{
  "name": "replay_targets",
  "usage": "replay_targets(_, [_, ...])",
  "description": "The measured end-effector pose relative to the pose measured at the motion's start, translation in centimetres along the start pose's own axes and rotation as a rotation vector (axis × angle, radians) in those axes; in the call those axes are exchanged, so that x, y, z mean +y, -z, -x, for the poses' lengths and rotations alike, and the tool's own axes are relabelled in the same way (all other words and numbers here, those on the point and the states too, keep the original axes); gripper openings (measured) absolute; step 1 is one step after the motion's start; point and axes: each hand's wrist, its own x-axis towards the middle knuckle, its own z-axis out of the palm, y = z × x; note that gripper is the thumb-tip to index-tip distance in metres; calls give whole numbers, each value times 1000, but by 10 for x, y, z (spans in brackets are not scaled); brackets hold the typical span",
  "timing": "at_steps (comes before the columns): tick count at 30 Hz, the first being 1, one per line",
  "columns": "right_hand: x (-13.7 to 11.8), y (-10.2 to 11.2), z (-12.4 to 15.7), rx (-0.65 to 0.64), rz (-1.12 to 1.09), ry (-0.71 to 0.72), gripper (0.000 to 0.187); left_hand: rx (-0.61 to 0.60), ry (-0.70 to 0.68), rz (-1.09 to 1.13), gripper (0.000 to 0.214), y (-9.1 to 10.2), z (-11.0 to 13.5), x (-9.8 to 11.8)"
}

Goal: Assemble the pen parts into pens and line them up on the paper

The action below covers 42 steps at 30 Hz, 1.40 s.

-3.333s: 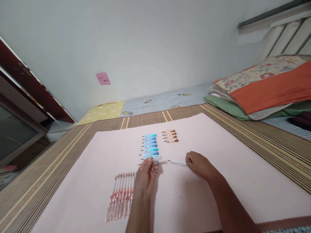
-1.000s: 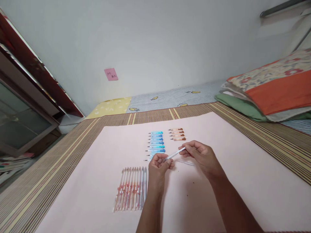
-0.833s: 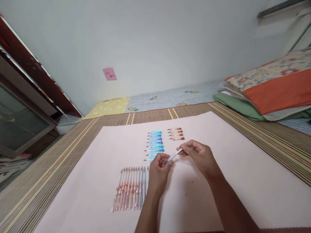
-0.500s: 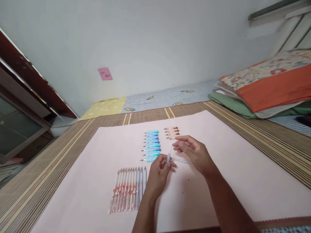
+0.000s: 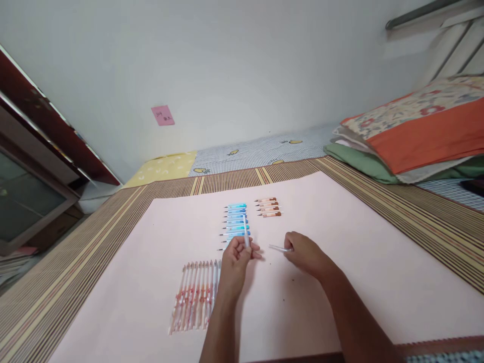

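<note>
My left hand (image 5: pixel 238 254) is closed around a slim whitish pen piece (image 5: pixel 246 233), which points up and away in front of the row of blue pen pieces. To the right, my right hand (image 5: pixel 304 252) pinches a thin clear pen barrel (image 5: pixel 279 247) low over the pink sheet, its free end toward the left hand. Several blue pen pieces (image 5: pixel 235 217) with dark tips lie stacked in a row just beyond the left hand. Several brown and peach pen pieces (image 5: pixel 268 207) form a shorter row farther right. Clear pen barrels with reddish patterns (image 5: pixel 194 295) lie side by side, partly covered by the left forearm.
The large pink sheet (image 5: pixel 124 262) lies on a striped mat (image 5: pixel 94 242). Tiny dark bits (image 5: pixel 293 280) are scattered on the sheet near the right forearm. Folded bedding (image 5: pixel 427 136) is piled at the right, and a pink note (image 5: pixel 163 115) sticks to the wall.
My left hand has shifted left with the whitish pen piece. My right hand has come down from beside the brown row and closed on the clear pen barrel lying on the sheet.
</note>
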Motion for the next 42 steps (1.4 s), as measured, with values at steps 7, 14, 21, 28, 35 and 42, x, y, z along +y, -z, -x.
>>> replay_targets(7, [-6,22,-1,219,-768,-8,23,-52,53,16,32,-7,2,1])
replay_targets(14, [-12,34,2,252,-1264,66,31,-111,25,-41,33,-9,3,-3])
replay_targets(21, [-11,37,2,252,-1214,136,33,-156,3,-99,33,-9,3,-6])
replay_targets(28, [-23,46,7,328,-1009,216,40,-182,7,-138,33,-11,4,-6])
replay_targets(35, [-21,48,8,352,-980,251,36,-201,-1,-175,31,-11,5,-3])
replay_targets(42, [-19,48,9,318,-947,265,36,-204,6,-196,30,-11,5,-3])
